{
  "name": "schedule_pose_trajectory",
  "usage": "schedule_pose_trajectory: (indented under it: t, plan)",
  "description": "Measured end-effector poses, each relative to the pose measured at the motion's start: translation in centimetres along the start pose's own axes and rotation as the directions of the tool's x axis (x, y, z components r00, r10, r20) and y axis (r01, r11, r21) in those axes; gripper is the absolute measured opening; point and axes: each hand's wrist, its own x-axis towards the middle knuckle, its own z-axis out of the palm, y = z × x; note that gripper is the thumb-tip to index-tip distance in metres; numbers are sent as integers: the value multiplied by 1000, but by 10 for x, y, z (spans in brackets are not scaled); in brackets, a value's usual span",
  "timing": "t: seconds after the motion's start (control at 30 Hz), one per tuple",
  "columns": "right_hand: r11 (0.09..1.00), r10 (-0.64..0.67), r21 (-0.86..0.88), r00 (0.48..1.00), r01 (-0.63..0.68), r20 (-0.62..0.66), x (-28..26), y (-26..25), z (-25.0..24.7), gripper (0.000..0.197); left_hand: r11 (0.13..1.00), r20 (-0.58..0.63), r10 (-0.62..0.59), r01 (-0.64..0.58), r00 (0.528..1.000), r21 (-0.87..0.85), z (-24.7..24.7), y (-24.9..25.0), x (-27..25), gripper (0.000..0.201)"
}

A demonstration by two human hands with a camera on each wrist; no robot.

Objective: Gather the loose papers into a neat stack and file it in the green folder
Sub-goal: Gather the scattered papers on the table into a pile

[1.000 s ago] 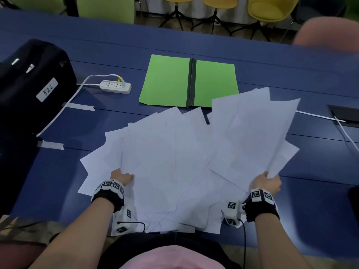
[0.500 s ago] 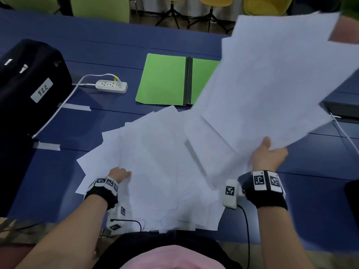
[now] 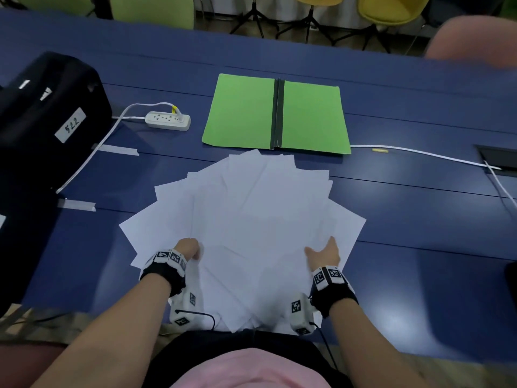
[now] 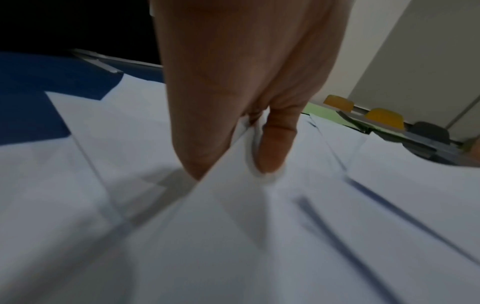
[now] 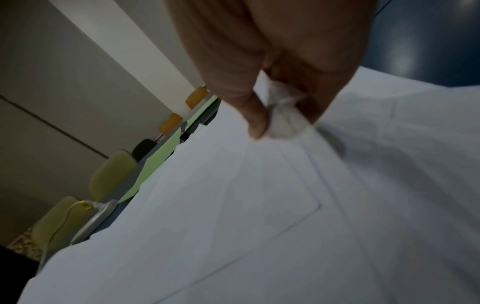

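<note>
Several loose white papers (image 3: 251, 233) lie fanned in one overlapping heap on the blue table (image 3: 419, 233), right in front of me. The green folder (image 3: 243, 110) lies open and flat just beyond the heap, its black spine in the middle. My left hand (image 3: 190, 249) grips the heap's near-left edge; in the left wrist view its thumb and fingers (image 4: 275, 144) pinch a sheet's edge. My right hand (image 3: 321, 252) holds the near-right side, and the right wrist view shows its thumb and fingers (image 5: 254, 119) pinching bunched paper (image 5: 283, 123).
A black bag (image 3: 47, 121) with a "522" label fills the left. A white power strip (image 3: 167, 120) and its cable lie left of the folder. Another white cable (image 3: 419, 154) runs right to a table recess (image 3: 500, 158). Chairs (image 3: 391, 7) line the far side.
My right hand lifted a bunch of sheets high, swung it left and laid it down on the rest. The papers now form one heap. The left hand stayed at the near-left edge.
</note>
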Motion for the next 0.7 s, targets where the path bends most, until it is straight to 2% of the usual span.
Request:
schedule_pose_trajectory:
  t: [0.03, 0.1, 0.17, 0.2, 0.23, 0.27, 0.33, 0.37, 0.4, 0.43, 0.47, 0.53, 0.6, 0.63, 0.7]
  plan:
    - [1000, -4, 25, 998, 6, -57, -1, 2, -4, 56, 999, 61, -37, 36, 997, 16, 0, -4, 3, 34]
    - [999, -30, -30, 998, 28, -57, -1, 5, -9, 57, 996, 155, 45, -32, 987, -84, 1, -14, 14, 19]
    - [987, -93, -126, 993, 102, 71, -1, 7, -3, 58, 922, 151, 37, 24, 988, -387, -1, -20, 23, 11]
    - [979, -116, -151, 981, 140, 155, -1, 8, 2, 58, 879, 137, 20, 48, 990, -474, -3, -19, 25, 3]
    - [976, -126, -150, 968, 161, 219, -2, 9, 6, 58, 840, 132, 12, 62, 991, -539, -5, -14, 22, 16]
    - [975, -152, -126, 960, 185, 233, 0, 10, 8, 58, 833, 124, 16, 55, 992, -550, -6, -12, 27, 39]
    - [989, -135, -46, 986, 140, 102, 7, 11, 4, 57, 861, 55, -7, 34, 998, -508, -10, -4, 13, 87]
    - [996, -87, -17, 996, 87, -1, 12, 12, -2, 55, 867, 19, -5, 13, 1000, -498, -9, -3, 12, 93]
    - [1000, -22, 3, 996, 22, -81, 16, 13, -9, 54, 875, -28, 7, -20, 1000, -483, -8, -1, 12, 89]
    - [999, 42, 20, 994, -40, -102, 18, 12, -15, 54, 880, -77, 21, -55, 997, -472, -6, 4, 8, 81]
    - [997, 79, 20, 995, -77, -65, 20, 12, -18, 54, 892, -108, 42, -86, 993, -444, -3, 9, 5, 74]
    - [998, 62, 13, 994, -63, 85, 20, 8, -14, 53, 920, -141, 97, -143, 985, -365, 2, 17, 8, 56]
    - [1000, 21, -4, 983, -20, 181, 19, 5, -9, 49, 939, -146, 172, -207, 974, -274, 5, 23, 9, 19]
    - [1000, 3, -9, 981, -1, 194, 20, 5, -11, 46, 948, -136, 194, -221, 972, -230, 5, 24, 11, 9]
    - [1000, -21, 25, 973, 16, 230, 23, 11, -16, 38, 957, -112, 210, -227, 971, -178, 2, 22, 10, 20]
